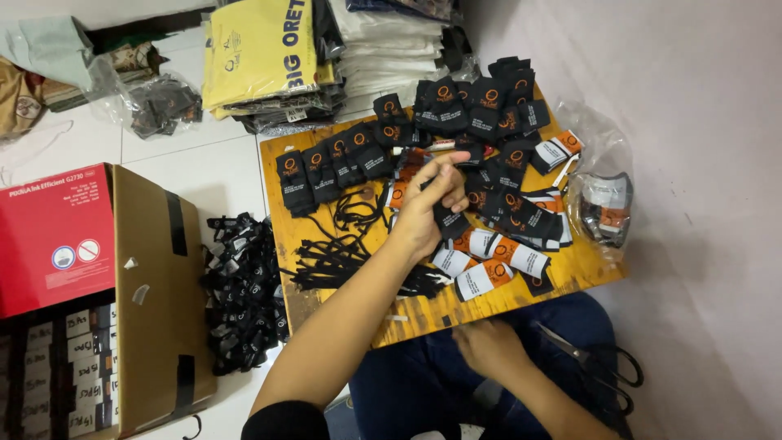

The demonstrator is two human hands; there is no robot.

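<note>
Grasping a black hang tag (pixel 449 218), the left hand (pixel 428 208) hovers over the wooden board (pixel 586 265); right hand (pixel 489 346) rests near, below the board edge, grip indeterminate.

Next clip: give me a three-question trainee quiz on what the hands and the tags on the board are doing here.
1. True or false: the left hand is raised over the wooden board, fingers pinching a black hang tag.
2. Where is the right hand?
A. on the cardboard box
B. low at the board's near edge, over the lap
C. on the scissors
3. Fill in: the loose black strings lie on the board's ___ part.

Key: 1 true; 2 B; 3 left.
</note>
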